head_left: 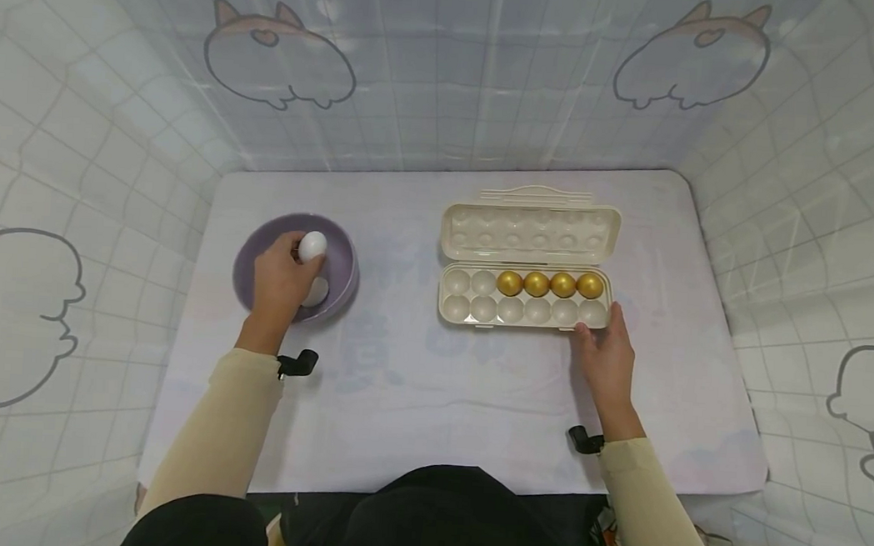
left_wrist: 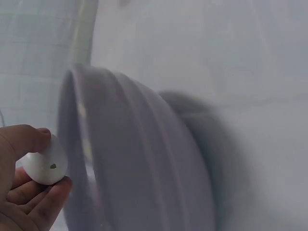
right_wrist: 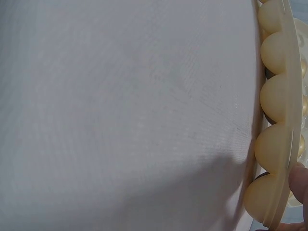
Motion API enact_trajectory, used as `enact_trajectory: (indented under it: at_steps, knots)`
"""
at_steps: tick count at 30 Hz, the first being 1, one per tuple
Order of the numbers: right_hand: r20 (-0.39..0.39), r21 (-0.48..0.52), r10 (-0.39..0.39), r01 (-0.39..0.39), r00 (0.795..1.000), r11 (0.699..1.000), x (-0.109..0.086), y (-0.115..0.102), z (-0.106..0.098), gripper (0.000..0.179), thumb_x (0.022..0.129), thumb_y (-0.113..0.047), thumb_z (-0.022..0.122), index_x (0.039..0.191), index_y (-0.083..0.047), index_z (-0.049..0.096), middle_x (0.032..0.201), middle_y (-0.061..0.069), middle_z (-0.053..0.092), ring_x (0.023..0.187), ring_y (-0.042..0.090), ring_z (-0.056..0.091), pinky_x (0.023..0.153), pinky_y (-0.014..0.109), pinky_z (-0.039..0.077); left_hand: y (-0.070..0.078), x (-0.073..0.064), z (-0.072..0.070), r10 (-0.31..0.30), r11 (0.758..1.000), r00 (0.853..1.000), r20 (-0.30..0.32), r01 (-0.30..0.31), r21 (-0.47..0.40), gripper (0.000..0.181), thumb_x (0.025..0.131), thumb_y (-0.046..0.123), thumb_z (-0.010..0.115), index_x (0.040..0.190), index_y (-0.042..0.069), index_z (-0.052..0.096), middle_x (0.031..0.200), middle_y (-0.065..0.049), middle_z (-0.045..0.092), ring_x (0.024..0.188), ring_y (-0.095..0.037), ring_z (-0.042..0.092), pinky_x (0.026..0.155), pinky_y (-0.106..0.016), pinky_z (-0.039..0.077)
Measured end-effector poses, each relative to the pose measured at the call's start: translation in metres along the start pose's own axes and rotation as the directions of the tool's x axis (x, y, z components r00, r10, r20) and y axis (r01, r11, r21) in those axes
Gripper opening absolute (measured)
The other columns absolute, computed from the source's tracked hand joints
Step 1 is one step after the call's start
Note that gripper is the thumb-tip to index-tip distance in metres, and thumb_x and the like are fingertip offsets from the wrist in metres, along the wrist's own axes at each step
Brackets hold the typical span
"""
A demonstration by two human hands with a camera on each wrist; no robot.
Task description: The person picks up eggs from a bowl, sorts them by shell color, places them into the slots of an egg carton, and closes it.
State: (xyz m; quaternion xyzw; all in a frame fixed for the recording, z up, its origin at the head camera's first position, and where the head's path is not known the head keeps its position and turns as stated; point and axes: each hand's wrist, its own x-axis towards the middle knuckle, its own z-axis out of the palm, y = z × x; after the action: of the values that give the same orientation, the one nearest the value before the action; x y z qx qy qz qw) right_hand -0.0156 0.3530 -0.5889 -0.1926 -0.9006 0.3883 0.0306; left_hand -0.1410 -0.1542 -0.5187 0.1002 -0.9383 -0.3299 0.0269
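My left hand (head_left: 283,276) pinches a white egg (head_left: 312,246) between thumb and fingers over the purple bowl (head_left: 345,255). A small dark mark shows on this egg (left_wrist: 47,161) in the left wrist view, where it is level with the bowl's rim. Another white egg (head_left: 316,291) lies inside the bowl, partly hidden by the hand. At the right, my right hand (head_left: 609,356) grips the near right corner of a cream egg carton (head_left: 471,323), thumb on its front edge and fingers at its side. Several gold eggs (head_left: 536,284) fill the right part of the carton's back row.
The carton's lid (head_left: 530,233) lies folded back behind its base. Both stand on a pale cloth-covered table (head_left: 399,396). Patterned curtains (head_left: 449,82) hang behind the table and along both sides.
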Motion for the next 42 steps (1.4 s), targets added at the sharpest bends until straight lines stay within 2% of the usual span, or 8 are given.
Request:
enact_trajectory:
  at_steps: [7,15,19,24,28,33,37,42]
  knots:
    - [0.007,0.004,0.013,-0.013,1.0,1.0,0.001,-0.001,0.001,0.083,0.105,-0.027,0.068,0.167,0.001,0.02,0.173,0.026,0.025,0.161,0.042,0.028,0.13,0.056,0.028,0.024,0.0,-0.002,0.049,0.997,0.998,-0.026,-0.051,-0.059,0.046,0.097,0.027,0.074,0.139,0.011,0.066,0.124,-0.016,0.075,0.11,-0.032,0.071,0.097,-0.05,0.057]
    - [-0.003,0.001,0.01,-0.01,1.0,1.0,0.001,-0.003,0.002,0.083,0.104,-0.026,0.068,0.166,0.002,0.021,0.172,0.027,0.026,0.16,0.043,0.029,0.13,0.057,0.028,0.053,0.003,0.002,0.146,0.984,0.989,0.011,-0.144,-0.108,0.052,0.099,0.022,0.071,0.147,0.006,0.061,0.131,-0.021,0.069,0.116,-0.037,0.068,0.1,-0.052,0.055]
    - [-0.003,0.0,0.008,-0.008,1.0,1.0,0.0,-0.003,0.004,0.083,0.104,-0.027,0.068,0.166,0.003,0.021,0.172,0.027,0.026,0.16,0.044,0.029,0.13,0.056,0.028,0.07,0.004,0.01,0.233,0.969,0.972,0.004,-0.232,-0.085,0.052,0.098,0.021,0.073,0.146,0.004,0.061,0.126,-0.023,0.071,0.11,-0.038,0.068,0.097,-0.053,0.056]
    - [0.001,-0.001,0.014,-0.014,1.0,1.0,-0.001,-0.003,0.008,0.084,0.104,-0.029,0.068,0.167,0.002,0.021,0.172,0.026,0.025,0.16,0.043,0.028,0.13,0.056,0.028,0.093,0.001,0.024,0.337,0.939,0.941,-0.001,-0.336,-0.079,0.051,0.097,0.018,0.076,0.144,0.001,0.063,0.127,-0.025,0.072,0.108,-0.038,0.072,0.094,-0.052,0.059]
    - [0.007,0.004,0.022,-0.022,1.0,1.0,-0.001,-0.005,0.009,0.084,0.105,-0.029,0.067,0.167,0.0,0.02,0.173,0.025,0.024,0.161,0.041,0.027,0.131,0.055,0.027,0.111,-0.002,0.034,0.349,0.933,0.937,0.026,-0.344,-0.105,0.052,0.097,0.019,0.077,0.145,0.004,0.063,0.132,-0.022,0.071,0.112,-0.035,0.073,0.096,-0.048,0.06]
    - [0.011,0.011,0.027,-0.028,1.0,1.0,-0.002,-0.011,0.011,0.084,0.105,-0.03,0.067,0.167,0.0,0.019,0.173,0.024,0.024,0.161,0.041,0.026,0.131,0.055,0.027,0.133,-0.005,0.039,0.348,0.93,0.934,0.083,-0.332,-0.158,0.053,0.096,0.016,0.078,0.146,0.003,0.062,0.136,-0.021,0.069,0.116,-0.034,0.071,0.099,-0.046,0.06]
    - [0.005,0.025,0.013,-0.013,1.0,1.0,-0.003,-0.013,0.013,0.083,0.105,-0.028,0.068,0.167,0.002,0.02,0.173,0.025,0.025,0.161,0.041,0.027,0.131,0.055,0.027,0.145,-0.009,0.043,0.373,0.917,0.922,0.107,-0.348,-0.196,0.054,0.096,0.013,0.079,0.145,0.0,0.061,0.136,-0.022,0.069,0.117,-0.034,0.071,0.1,-0.044,0.06]
    - [-0.003,0.033,-0.007,0.007,1.0,0.999,-0.003,-0.014,0.016,0.083,0.104,-0.028,0.068,0.166,0.003,0.022,0.172,0.026,0.026,0.16,0.042,0.028,0.131,0.055,0.027,0.155,-0.013,0.053,0.413,0.903,0.902,0.127,-0.387,-0.189,0.053,0.096,0.012,0.079,0.144,0.0,0.061,0.137,-0.021,0.069,0.118,-0.032,0.071,0.101,-0.04,0.06]
